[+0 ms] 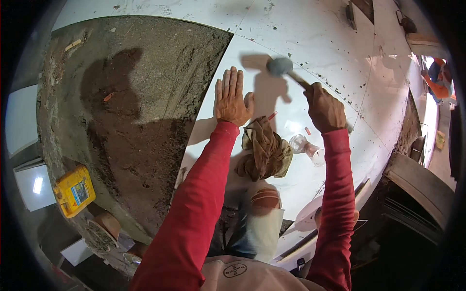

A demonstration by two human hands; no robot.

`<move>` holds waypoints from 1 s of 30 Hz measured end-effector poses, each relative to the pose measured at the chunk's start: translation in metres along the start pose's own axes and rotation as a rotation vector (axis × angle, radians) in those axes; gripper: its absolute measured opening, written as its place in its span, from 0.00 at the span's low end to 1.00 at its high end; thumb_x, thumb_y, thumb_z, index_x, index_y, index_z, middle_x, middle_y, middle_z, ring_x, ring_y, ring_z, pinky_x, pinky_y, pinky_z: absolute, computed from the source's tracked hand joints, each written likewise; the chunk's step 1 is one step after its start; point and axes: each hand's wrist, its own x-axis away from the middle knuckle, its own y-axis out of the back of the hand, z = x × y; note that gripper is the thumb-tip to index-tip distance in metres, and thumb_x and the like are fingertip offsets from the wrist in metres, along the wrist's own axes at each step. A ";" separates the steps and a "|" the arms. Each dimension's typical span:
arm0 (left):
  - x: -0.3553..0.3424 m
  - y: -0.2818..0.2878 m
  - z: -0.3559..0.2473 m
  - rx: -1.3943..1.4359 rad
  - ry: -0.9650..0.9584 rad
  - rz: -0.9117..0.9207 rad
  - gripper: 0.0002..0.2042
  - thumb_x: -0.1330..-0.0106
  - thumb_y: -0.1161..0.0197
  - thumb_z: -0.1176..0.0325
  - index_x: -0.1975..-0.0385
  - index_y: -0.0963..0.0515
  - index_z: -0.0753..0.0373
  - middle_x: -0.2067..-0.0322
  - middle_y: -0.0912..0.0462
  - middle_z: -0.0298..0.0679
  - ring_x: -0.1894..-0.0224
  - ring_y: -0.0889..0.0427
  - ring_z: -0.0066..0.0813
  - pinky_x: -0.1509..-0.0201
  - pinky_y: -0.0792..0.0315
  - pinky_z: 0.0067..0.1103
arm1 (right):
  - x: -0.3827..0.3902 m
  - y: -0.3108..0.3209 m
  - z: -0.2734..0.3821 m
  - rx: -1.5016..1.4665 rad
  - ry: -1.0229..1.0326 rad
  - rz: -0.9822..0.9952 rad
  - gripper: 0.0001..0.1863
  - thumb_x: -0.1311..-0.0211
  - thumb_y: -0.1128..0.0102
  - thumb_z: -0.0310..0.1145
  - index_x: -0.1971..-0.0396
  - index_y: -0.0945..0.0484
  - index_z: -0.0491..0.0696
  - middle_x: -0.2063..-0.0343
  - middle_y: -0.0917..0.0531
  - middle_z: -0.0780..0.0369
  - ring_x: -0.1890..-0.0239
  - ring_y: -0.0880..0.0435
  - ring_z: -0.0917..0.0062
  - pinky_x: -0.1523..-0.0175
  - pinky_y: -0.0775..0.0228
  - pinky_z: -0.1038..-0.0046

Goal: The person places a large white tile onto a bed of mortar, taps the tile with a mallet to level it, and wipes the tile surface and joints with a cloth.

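My left hand (234,100) lies flat on a large white tile (252,48), its fingers stretched out and pressed near the tile's left edge. My right hand (325,109) is wrapped round the wooden handle of a mallet. The mallet's grey rounded head (280,66) is over the tile, ahead and to the right of my left hand; I cannot tell whether it touches. Between my forearms a crumpled brown-olive cloth (264,150) rests on the tile. Beside it lies a clear hourglass-shaped container (309,148). Two small red pieces, one a thin stick (273,115), are close by.
Rough grey-brown mortar (160,97) borders the tile on the left. A yellow case (75,191) stands at the far left, near loose white tiles (35,186). Dark crumbs dot the joints. A curved board (420,186) is at right; another person (439,80) is beyond.
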 end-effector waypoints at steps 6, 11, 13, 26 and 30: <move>0.000 -0.013 0.004 -0.027 0.047 -0.116 0.35 0.22 0.53 0.57 0.18 0.47 0.65 0.17 0.48 0.47 0.15 0.53 0.42 0.13 0.61 0.42 | 0.054 -0.019 0.100 -0.812 -0.466 -0.446 0.13 0.16 0.49 0.43 0.47 0.29 0.48 0.75 0.17 0.45 0.70 0.16 0.41 0.68 0.29 0.44; 0.000 -0.014 0.003 -0.058 0.062 -0.101 0.34 0.21 0.54 0.58 0.18 0.47 0.65 0.16 0.52 0.46 0.14 0.56 0.40 0.13 0.62 0.41 | 0.075 -0.058 0.105 -0.439 -0.401 -0.121 0.13 0.16 0.50 0.44 0.54 0.32 0.49 0.79 0.18 0.43 0.73 0.17 0.38 0.70 0.28 0.43; 0.002 -0.013 0.002 -0.053 0.051 -0.125 0.34 0.22 0.54 0.59 0.19 0.46 0.66 0.16 0.52 0.47 0.14 0.55 0.41 0.13 0.61 0.41 | 0.083 -0.054 0.102 -0.576 -0.310 -0.452 0.11 0.16 0.49 0.39 0.54 0.29 0.47 0.80 0.18 0.46 0.77 0.17 0.44 0.74 0.28 0.52; -0.001 -0.025 0.008 -0.036 0.012 -0.192 0.34 0.23 0.53 0.59 0.20 0.44 0.68 0.18 0.47 0.50 0.15 0.52 0.44 0.13 0.60 0.43 | 0.086 -0.067 0.105 -0.746 -0.380 -0.502 0.13 0.18 0.48 0.40 0.52 0.31 0.45 0.76 0.16 0.43 0.69 0.16 0.38 0.67 0.28 0.44; -0.005 -0.027 0.009 -0.061 -0.004 -0.180 0.33 0.21 0.54 0.58 0.20 0.45 0.68 0.18 0.46 0.51 0.15 0.52 0.44 0.13 0.59 0.40 | 0.072 -0.042 0.115 -0.420 -0.463 -0.095 0.17 0.18 0.48 0.45 0.61 0.32 0.47 0.77 0.18 0.38 0.70 0.17 0.36 0.66 0.30 0.37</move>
